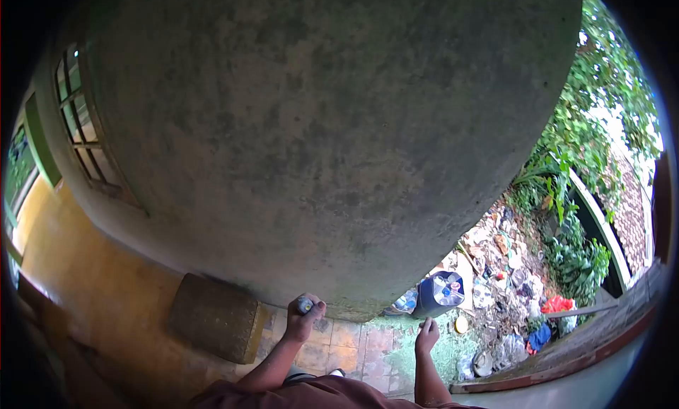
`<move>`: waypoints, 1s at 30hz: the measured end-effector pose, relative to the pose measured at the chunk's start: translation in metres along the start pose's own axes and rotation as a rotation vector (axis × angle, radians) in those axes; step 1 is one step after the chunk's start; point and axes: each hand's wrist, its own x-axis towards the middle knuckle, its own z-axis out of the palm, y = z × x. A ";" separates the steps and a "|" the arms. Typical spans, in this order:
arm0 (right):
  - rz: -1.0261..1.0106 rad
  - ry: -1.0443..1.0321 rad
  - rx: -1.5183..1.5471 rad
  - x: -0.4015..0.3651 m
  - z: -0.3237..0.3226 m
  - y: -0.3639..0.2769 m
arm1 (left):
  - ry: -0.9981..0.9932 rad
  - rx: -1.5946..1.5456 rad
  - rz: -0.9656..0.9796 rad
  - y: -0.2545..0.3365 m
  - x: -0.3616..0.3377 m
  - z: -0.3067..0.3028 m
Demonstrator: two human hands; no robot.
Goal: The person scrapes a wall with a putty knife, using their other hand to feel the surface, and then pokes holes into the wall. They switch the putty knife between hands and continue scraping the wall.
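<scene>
My left hand (300, 325) is closed around a short grey-blue cylindrical object (305, 306) with a pale, yellowish spot on its end. What kind of thing it is does not show clearly. That hand is raised in front of the lower part of a stained, mottled wall (318, 161). Farther right, my right hand (427, 335) has its fingers curled closed. Anything inside it is hidden. Just beyond the right hand stands a dark blue bin (428, 300) with litter in it.
A brown block-like bench (212, 317) sits against the wall at left, on a tiled floor (339, 338). Scattered rubbish (509, 296) covers the ground at right, beside a low ledge (559, 352) and green plants (576, 260). A window (85, 126) is at far left.
</scene>
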 end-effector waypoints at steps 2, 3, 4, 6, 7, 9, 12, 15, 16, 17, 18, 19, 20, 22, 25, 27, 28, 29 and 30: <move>-0.187 0.086 0.001 0.016 0.006 -0.067 | 0.149 -0.135 0.020 0.012 -0.012 -0.004; -0.267 0.109 0.089 0.055 0.016 -0.077 | 0.165 -0.140 0.039 0.003 0.001 0.003; -0.299 0.135 0.061 0.062 0.027 -0.104 | 0.213 -0.149 0.058 0.010 0.001 -0.006; -0.520 0.151 -0.086 0.087 0.034 -0.139 | 0.278 -0.222 0.099 0.012 0.000 -0.019; -0.564 0.134 -0.071 0.096 0.040 -0.169 | 0.310 -0.238 0.070 0.018 -0.001 -0.023; -0.787 0.123 -0.019 0.106 0.062 -0.242 | 0.348 -0.195 0.181 0.034 0.007 -0.033; -0.877 0.135 -0.019 0.103 0.087 -0.286 | 0.351 -0.111 0.238 0.043 0.026 -0.044; -0.954 0.160 0.026 0.094 0.112 -0.309 | 0.304 -0.105 0.303 0.061 0.053 -0.048; -0.948 0.144 0.027 0.092 0.118 -0.313 | 0.273 -0.119 0.312 0.064 0.062 -0.052; -0.937 0.129 0.030 0.090 0.126 -0.317 | 0.287 -0.128 0.316 0.068 0.072 -0.055; -0.943 0.114 0.026 0.089 0.134 -0.321 | 0.264 -0.116 0.360 0.072 0.081 -0.058; -0.940 0.156 -0.033 0.087 0.143 -0.324 | 0.238 -0.102 0.398 0.077 0.088 -0.062; -0.931 0.196 -0.096 0.083 0.149 -0.326 | 0.213 -0.081 0.418 0.084 0.093 -0.068; -0.921 0.203 -0.087 0.079 0.162 -0.328 | 0.235 -0.115 0.429 0.094 0.101 -0.080; -0.943 0.214 -0.122 0.075 0.176 -0.327 | 0.280 -0.152 0.435 0.105 0.103 -0.095; -0.962 0.210 -0.164 0.069 0.182 -0.320 | 0.284 -0.182 0.494 0.111 0.103 -0.108; -0.965 0.162 -0.200 0.066 0.183 -0.316 | 0.295 -0.177 0.492 0.110 0.103 -0.114; -0.973 0.114 -0.236 0.063 0.185 -0.312 | 0.306 -0.179 0.479 0.108 0.103 -0.119; -0.972 0.101 -0.244 0.062 0.188 -0.307 | 0.314 -0.189 0.474 0.105 0.103 -0.123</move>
